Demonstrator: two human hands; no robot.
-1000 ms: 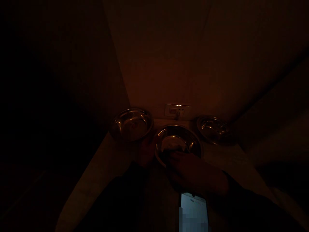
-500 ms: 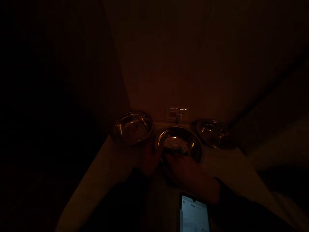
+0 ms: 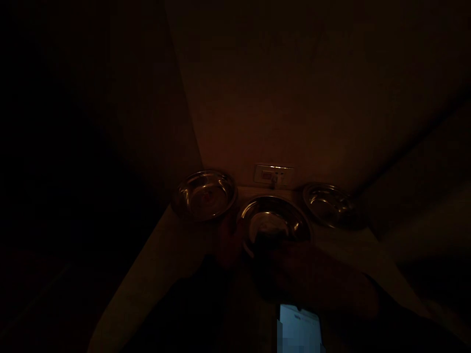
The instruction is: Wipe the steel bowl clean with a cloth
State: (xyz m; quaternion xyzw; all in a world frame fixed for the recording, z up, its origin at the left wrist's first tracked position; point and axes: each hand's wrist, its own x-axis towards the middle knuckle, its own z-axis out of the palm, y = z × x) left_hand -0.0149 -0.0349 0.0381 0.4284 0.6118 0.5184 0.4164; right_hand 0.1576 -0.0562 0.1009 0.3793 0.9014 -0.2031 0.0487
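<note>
In near darkness, a person's two bare hands meet at a round stainless-steel bowl [image 3: 294,215] standing in the middle of a pale tabletop [image 3: 128,294], as we look down from the head. The right hand [image 3: 303,264] lies across the near side of the bowl, its fingers lost in shadow; we cannot tell whether they are spread, pressed together or pinching something. A dark mass [image 3: 271,239] sits before them inside the bowl, too dim for us to separate from the fingers themselves. The left hand [image 3: 228,240] is a faint reddish shape at the bowl's left edge, and we cannot tell whether it grips the rim or only rests beside it, nor how its fingers are set. Dark sleeves [image 3: 172,306] cover both forearms and merge with the gloom.

Behind, to the left, we see a second steel bowl [image 3: 189,196] with a small reddish spot at its bottom, and to the right a third steel bowl [image 3: 312,198], its far right side sunk in shadow. A socket plate [image 3: 274,175] is set low in the wall [image 3: 257,108]. Nearest us, a lit smartphone [image 3: 300,331] is cut off by the lower edge, its screen partly pixelated and its text unreadable.
</note>
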